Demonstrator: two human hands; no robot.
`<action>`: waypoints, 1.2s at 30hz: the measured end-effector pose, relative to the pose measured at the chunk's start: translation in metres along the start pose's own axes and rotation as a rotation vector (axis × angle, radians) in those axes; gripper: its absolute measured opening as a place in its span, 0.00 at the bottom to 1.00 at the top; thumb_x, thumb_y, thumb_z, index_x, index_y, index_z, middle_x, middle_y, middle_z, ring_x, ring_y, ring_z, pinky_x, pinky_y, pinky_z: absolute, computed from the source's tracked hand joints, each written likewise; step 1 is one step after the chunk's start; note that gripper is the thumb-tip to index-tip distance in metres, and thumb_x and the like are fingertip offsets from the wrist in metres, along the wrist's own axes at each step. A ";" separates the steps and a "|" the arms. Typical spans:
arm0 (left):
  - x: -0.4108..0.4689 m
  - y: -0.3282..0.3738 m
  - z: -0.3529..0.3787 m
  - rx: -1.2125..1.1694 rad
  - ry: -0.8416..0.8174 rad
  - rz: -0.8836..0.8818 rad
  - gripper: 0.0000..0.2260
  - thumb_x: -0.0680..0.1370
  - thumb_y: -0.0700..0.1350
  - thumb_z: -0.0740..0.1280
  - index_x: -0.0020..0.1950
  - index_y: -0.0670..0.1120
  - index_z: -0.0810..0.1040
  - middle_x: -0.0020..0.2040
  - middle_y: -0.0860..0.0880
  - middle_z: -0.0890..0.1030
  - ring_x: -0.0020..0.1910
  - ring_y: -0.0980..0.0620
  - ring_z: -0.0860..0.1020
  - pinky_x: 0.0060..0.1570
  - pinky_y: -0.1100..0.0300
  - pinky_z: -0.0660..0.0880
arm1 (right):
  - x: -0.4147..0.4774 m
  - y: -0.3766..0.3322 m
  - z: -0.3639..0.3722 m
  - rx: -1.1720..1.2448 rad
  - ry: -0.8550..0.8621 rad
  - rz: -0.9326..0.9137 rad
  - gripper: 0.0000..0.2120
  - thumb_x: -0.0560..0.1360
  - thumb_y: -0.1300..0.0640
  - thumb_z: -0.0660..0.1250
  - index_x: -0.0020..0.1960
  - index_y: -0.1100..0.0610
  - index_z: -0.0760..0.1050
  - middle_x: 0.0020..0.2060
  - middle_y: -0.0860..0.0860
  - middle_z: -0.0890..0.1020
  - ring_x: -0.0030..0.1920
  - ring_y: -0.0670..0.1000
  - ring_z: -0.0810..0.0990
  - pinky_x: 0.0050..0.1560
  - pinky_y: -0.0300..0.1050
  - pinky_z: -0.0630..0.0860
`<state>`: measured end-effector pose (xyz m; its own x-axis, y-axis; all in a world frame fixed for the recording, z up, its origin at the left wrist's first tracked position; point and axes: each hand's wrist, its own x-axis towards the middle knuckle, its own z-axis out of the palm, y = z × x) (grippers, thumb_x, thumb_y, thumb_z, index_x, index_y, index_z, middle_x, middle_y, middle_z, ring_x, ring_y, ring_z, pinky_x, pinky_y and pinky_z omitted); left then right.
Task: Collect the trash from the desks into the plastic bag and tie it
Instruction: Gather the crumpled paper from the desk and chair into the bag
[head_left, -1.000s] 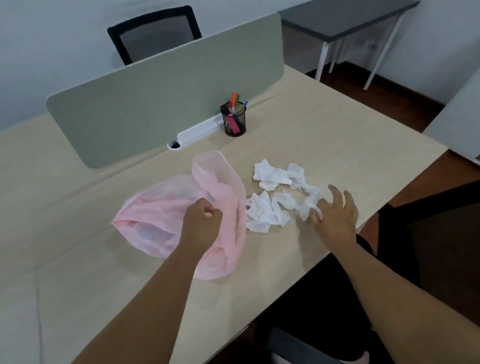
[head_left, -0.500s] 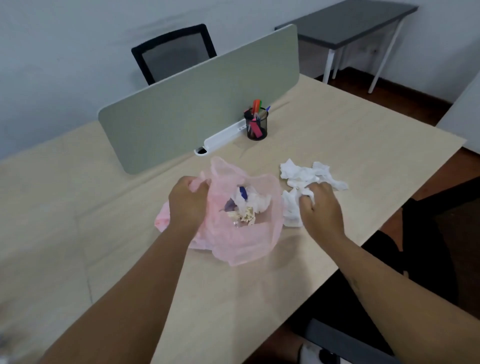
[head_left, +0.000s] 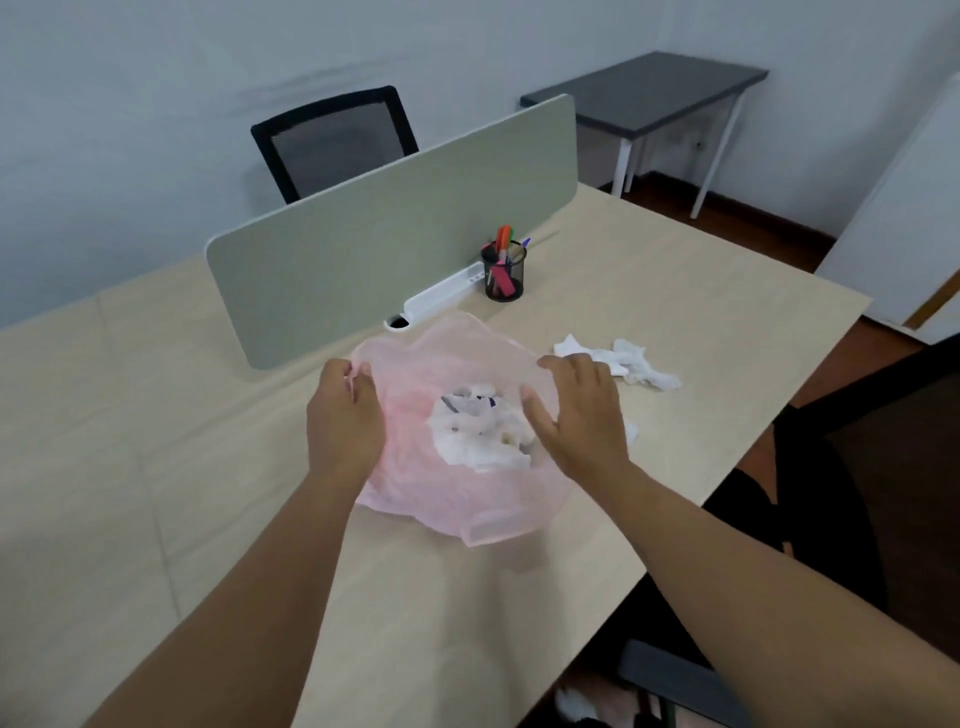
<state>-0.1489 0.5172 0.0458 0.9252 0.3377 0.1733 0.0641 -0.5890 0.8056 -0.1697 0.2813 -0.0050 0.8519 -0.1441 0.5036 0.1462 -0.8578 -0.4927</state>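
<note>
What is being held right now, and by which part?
The left grip holds the bag by its left rim; the right grip is open, holding nothing.

The worktop (head_left: 649, 291) showed a pale wood-grain surface, smooth and matt. The plastic bag (head_left: 457, 504) was thin pink film, translucent and creased. The tissues (head_left: 641, 366) were soft white paper, crumpled. The pen cup (head_left: 503, 278) was black mesh, apparently metal. The divider panel (head_left: 389, 249) looked matt grey-green.

Trash (head_left: 478, 431) in bag (head_left: 447, 499) on desk (head_left: 675, 322); tissues (head_left: 631, 361) right, pen cup (head_left: 503, 275) behind.
</note>
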 end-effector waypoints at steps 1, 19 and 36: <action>0.002 -0.006 0.002 0.027 0.002 0.013 0.10 0.83 0.49 0.56 0.47 0.43 0.69 0.35 0.52 0.72 0.40 0.44 0.71 0.40 0.56 0.63 | 0.001 0.022 0.000 -0.042 0.045 0.089 0.21 0.75 0.43 0.61 0.63 0.52 0.72 0.55 0.52 0.75 0.55 0.55 0.71 0.55 0.54 0.71; 0.030 -0.001 0.062 0.142 -0.045 -0.045 0.13 0.83 0.47 0.57 0.42 0.40 0.68 0.33 0.48 0.71 0.36 0.43 0.69 0.36 0.55 0.60 | 0.001 0.127 0.035 -0.031 -0.297 0.236 0.10 0.77 0.54 0.57 0.44 0.60 0.70 0.39 0.56 0.74 0.39 0.56 0.73 0.37 0.47 0.69; 0.043 0.027 0.093 0.034 -0.065 0.052 0.17 0.83 0.46 0.58 0.35 0.50 0.60 0.29 0.51 0.65 0.29 0.52 0.62 0.30 0.58 0.62 | 0.078 0.121 0.036 -0.011 -0.228 0.200 0.34 0.70 0.32 0.56 0.73 0.44 0.62 0.70 0.54 0.66 0.70 0.58 0.61 0.67 0.58 0.59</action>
<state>-0.0723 0.4474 0.0220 0.9499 0.2582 0.1762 0.0271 -0.6295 0.7765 -0.0678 0.1843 -0.0507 0.9544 -0.1972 0.2240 -0.0404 -0.8290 -0.5579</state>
